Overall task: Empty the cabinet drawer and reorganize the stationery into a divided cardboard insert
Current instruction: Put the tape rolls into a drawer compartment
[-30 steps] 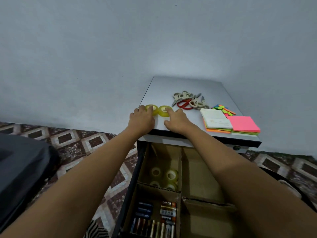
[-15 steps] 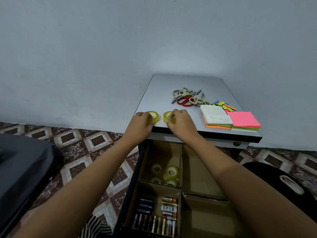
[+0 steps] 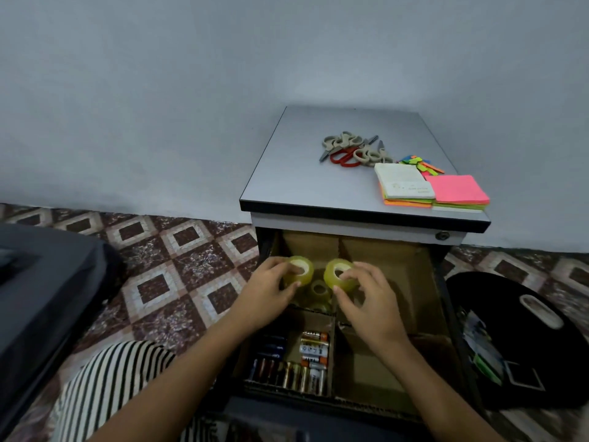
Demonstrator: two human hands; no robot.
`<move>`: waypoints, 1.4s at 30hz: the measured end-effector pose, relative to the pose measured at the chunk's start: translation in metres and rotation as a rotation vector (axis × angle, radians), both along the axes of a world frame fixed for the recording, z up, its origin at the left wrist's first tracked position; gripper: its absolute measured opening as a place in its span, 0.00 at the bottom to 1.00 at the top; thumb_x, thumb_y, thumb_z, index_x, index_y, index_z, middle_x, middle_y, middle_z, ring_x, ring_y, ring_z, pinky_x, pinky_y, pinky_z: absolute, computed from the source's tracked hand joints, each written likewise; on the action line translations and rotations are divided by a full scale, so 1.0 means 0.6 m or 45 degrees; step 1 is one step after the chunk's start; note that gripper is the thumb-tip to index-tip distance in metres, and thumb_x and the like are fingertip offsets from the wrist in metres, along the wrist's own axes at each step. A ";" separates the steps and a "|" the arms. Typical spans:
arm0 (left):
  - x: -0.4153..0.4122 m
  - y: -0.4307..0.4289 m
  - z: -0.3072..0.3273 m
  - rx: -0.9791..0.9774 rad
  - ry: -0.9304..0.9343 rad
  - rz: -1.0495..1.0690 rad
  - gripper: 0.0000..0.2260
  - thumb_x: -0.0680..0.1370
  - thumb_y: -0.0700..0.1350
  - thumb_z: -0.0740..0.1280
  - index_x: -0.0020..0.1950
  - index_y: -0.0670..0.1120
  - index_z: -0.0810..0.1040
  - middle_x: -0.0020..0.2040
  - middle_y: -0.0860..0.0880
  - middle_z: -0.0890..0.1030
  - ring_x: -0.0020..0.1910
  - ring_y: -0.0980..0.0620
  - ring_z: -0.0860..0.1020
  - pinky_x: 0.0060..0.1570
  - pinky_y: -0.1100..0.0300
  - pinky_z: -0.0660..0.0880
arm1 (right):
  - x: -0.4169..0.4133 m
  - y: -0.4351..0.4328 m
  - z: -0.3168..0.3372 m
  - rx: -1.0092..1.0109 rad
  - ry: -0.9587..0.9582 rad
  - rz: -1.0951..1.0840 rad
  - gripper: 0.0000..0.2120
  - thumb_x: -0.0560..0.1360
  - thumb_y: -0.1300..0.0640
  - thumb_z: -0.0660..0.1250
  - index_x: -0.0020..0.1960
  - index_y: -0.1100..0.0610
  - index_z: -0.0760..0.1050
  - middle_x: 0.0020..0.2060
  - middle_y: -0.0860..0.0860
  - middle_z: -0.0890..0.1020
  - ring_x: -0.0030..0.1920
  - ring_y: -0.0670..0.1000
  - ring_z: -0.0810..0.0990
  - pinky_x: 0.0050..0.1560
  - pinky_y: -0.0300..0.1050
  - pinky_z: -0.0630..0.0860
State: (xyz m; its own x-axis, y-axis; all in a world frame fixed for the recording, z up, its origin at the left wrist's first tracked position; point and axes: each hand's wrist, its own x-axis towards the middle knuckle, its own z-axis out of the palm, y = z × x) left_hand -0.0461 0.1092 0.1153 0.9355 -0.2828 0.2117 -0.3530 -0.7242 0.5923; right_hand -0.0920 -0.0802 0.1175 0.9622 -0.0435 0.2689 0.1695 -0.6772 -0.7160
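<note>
Tape rolls (image 3: 303, 275) partly hidden within gripping hands (image 3: 264, 293)

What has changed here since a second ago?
The left hand gripped the left tape roll, the right hand the right tape roll, and carried them from the cabinet top down over the back-left compartment. Scissors, sticky notes and batteries stayed put.

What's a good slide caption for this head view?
Left hand and right hand each hold a tape roll above the drawer's back-left compartment; batteries occupy the front-left one.
</note>
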 end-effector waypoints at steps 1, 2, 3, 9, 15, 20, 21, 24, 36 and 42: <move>0.007 -0.007 -0.005 0.016 0.028 -0.008 0.12 0.76 0.45 0.67 0.59 0.46 0.78 0.63 0.49 0.73 0.60 0.54 0.72 0.56 0.71 0.65 | -0.004 0.000 -0.014 -0.006 0.035 -0.030 0.07 0.73 0.55 0.69 0.49 0.49 0.74 0.62 0.46 0.69 0.63 0.46 0.69 0.62 0.42 0.69; 0.015 -0.014 -0.011 0.038 0.056 -0.018 0.12 0.77 0.45 0.67 0.59 0.46 0.78 0.64 0.48 0.72 0.60 0.53 0.73 0.57 0.70 0.65 | -0.008 0.000 -0.025 -0.017 0.058 -0.054 0.07 0.73 0.55 0.69 0.50 0.50 0.75 0.63 0.46 0.69 0.63 0.44 0.68 0.61 0.39 0.67; 0.025 -0.022 -0.016 0.062 0.080 -0.025 0.12 0.77 0.44 0.67 0.60 0.46 0.78 0.64 0.47 0.72 0.60 0.52 0.73 0.58 0.69 0.66 | -0.009 0.001 -0.033 -0.030 0.063 -0.073 0.07 0.73 0.55 0.69 0.51 0.52 0.76 0.64 0.47 0.69 0.62 0.43 0.66 0.60 0.36 0.64; 0.090 -0.063 -0.040 0.191 0.233 0.001 0.13 0.76 0.41 0.65 0.60 0.43 0.78 0.59 0.41 0.78 0.57 0.46 0.76 0.58 0.61 0.70 | -0.007 0.002 -0.047 -0.097 0.029 -0.126 0.10 0.74 0.55 0.69 0.54 0.55 0.76 0.66 0.51 0.69 0.64 0.45 0.66 0.59 0.33 0.61; 0.125 -0.093 -0.064 0.203 0.407 0.062 0.13 0.76 0.42 0.66 0.59 0.40 0.75 0.53 0.41 0.80 0.51 0.44 0.79 0.52 0.52 0.77 | -0.009 0.003 -0.057 -0.070 -0.065 -0.148 0.10 0.72 0.57 0.71 0.52 0.57 0.78 0.63 0.53 0.72 0.63 0.49 0.70 0.62 0.45 0.70; 0.138 -0.109 -0.072 0.177 0.434 0.121 0.13 0.77 0.44 0.67 0.60 0.43 0.73 0.53 0.43 0.79 0.49 0.46 0.79 0.51 0.52 0.78 | -0.009 0.002 -0.057 -0.043 -0.043 -0.144 0.10 0.72 0.56 0.70 0.53 0.55 0.77 0.64 0.52 0.71 0.64 0.50 0.69 0.64 0.54 0.71; 0.139 -0.109 -0.072 0.185 0.437 0.118 0.13 0.77 0.45 0.67 0.60 0.43 0.73 0.53 0.43 0.79 0.49 0.47 0.79 0.51 0.52 0.78 | -0.008 0.002 -0.056 -0.038 -0.039 -0.143 0.10 0.72 0.55 0.70 0.53 0.55 0.77 0.64 0.52 0.71 0.64 0.50 0.69 0.64 0.55 0.71; 0.140 -0.107 -0.075 0.266 0.435 0.100 0.14 0.77 0.47 0.66 0.60 0.44 0.72 0.52 0.43 0.79 0.49 0.47 0.79 0.52 0.49 0.78 | -0.006 0.002 -0.057 -0.023 -0.001 -0.144 0.10 0.73 0.55 0.70 0.53 0.55 0.77 0.65 0.51 0.70 0.65 0.50 0.69 0.65 0.55 0.70; 0.097 -0.056 -0.038 0.289 0.079 -0.061 0.16 0.78 0.46 0.63 0.63 0.41 0.73 0.60 0.42 0.75 0.59 0.44 0.74 0.59 0.53 0.72 | -0.009 0.000 -0.058 -0.017 -0.042 -0.117 0.09 0.72 0.56 0.71 0.52 0.56 0.77 0.63 0.52 0.72 0.63 0.48 0.69 0.63 0.58 0.71; 0.047 0.008 -0.035 0.351 -0.149 0.003 0.22 0.78 0.47 0.63 0.70 0.40 0.68 0.70 0.42 0.68 0.69 0.44 0.66 0.69 0.52 0.64 | -0.008 0.007 -0.048 -0.085 -0.068 -0.027 0.09 0.73 0.56 0.70 0.53 0.56 0.77 0.63 0.51 0.71 0.63 0.45 0.67 0.64 0.48 0.70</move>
